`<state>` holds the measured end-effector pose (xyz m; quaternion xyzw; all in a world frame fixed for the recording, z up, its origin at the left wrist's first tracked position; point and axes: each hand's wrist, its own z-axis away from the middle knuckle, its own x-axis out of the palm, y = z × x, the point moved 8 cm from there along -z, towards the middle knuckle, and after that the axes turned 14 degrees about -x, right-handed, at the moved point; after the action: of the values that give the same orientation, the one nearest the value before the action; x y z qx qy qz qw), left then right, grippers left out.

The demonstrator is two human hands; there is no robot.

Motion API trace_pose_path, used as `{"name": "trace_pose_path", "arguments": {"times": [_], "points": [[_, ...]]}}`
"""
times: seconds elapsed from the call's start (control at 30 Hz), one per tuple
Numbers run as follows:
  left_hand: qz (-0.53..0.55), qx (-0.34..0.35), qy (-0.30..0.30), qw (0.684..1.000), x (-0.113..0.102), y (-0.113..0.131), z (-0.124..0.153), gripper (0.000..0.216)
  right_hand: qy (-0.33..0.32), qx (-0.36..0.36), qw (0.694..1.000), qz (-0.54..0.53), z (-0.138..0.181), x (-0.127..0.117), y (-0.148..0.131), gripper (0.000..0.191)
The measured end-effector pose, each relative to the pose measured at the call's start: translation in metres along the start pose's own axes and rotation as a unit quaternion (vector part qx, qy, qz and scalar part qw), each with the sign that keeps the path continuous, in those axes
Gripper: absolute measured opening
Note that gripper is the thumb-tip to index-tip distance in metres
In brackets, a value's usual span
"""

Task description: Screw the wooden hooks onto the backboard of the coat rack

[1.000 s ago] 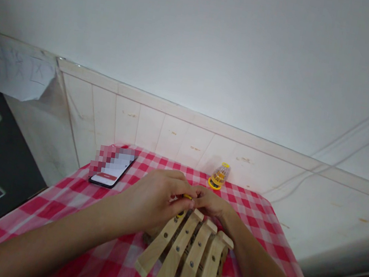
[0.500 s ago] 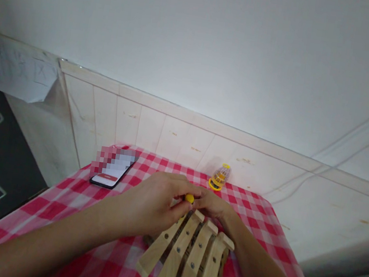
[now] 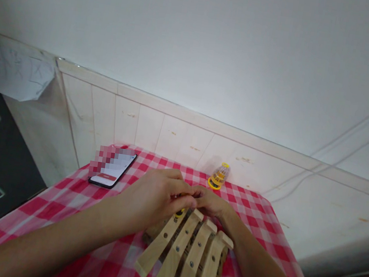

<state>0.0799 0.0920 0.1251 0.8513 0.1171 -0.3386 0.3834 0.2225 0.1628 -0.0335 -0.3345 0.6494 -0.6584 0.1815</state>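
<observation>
My left hand (image 3: 165, 193) is closed in a pinch over the far left of a slatted wooden piece (image 3: 198, 247). A small yellow-and-black screwdriver (image 3: 179, 212) shows under its fingers, mostly hidden by them. My right hand (image 3: 211, 202) is curled at the far end of the wood, its fingertips meeting those of my left hand; what they grip is hidden. Several pale slats, with screws and holes along them, fan toward me over a darker brown base. The leftmost slat (image 3: 153, 256) lies just below my left hand.
A cone-shaped clear and yellow bit case (image 3: 218, 177) stands near the wall. To the left lies a phone (image 3: 107, 178), lit up and partly blurred. A red-and-white checked cloth (image 3: 110, 261) covers the table, which meets a white panelled wall (image 3: 150, 124).
My left hand's fingers have shifted around the screwdriver. Its yellow end, visible between the fingertips before, is now covered, and a yellow-and-black part shows lower down. The wooden piece stays in place.
</observation>
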Motion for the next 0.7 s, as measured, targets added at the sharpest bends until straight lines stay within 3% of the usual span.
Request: {"name": "trace_pose_path", "arguments": {"times": [0.7], "points": [[0.047,-0.06,-0.055,0.996,-0.0004,-0.0004,-0.0011,0.016,0.003,-0.005,1.0,0.004,0.0001,-0.002,0.0037,0.047]]}}
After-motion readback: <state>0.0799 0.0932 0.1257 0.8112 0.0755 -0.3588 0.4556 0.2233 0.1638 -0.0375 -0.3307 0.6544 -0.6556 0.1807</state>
